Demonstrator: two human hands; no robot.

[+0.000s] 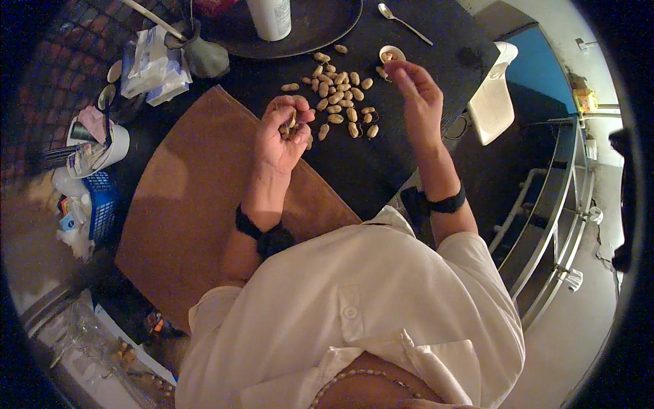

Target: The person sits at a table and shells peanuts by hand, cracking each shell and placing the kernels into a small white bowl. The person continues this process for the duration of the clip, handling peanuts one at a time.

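Note:
My left hand (pixel 286 130) is curled, palm up, around several pieces of peanut shell (pixel 290 127) left of the loose peanuts. Unshelled peanuts (pixel 340 94) lie scattered on the dark table between my hands. At the right, my right hand (pixel 416 89) reaches over the near edge of a small white bowl (pixel 392 52) that has some shelled nuts in it. The fingertips of that hand are bunched together; whether they hold a nut cannot be told. One peanut lies just left of the bowl, partly behind the fingers.
A metal spoon (pixel 406 24) lies beyond the bowl. A round dark tray (pixel 327 30) holds a white container (pixel 271 19). Tissue packs (pixel 156 69), a grey vase (pixel 204 55) and a white tub (pixel 120 145) stand left. A brown mat (pixel 189 204) lies under my left arm.

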